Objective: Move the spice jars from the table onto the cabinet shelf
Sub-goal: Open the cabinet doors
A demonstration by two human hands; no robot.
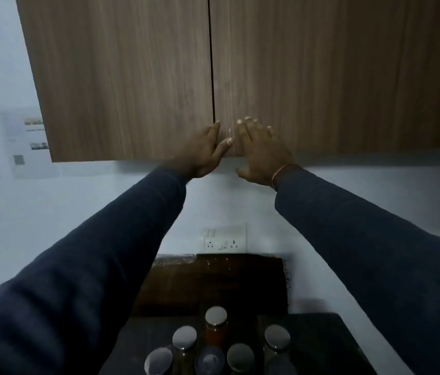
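Wooden cabinet doors [240,77] shut, both hands flat, fingers spread, spice jars [216,345] far below.

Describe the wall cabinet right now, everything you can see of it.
The wall cabinet has two flat doors in brown wood-grain laminate, both shut, meeting at a dark vertical seam. No handles show. It hangs on a pale wall above the socket. The left hand rests at the seam near the bottom edge; the right hand lies flat on the right door.
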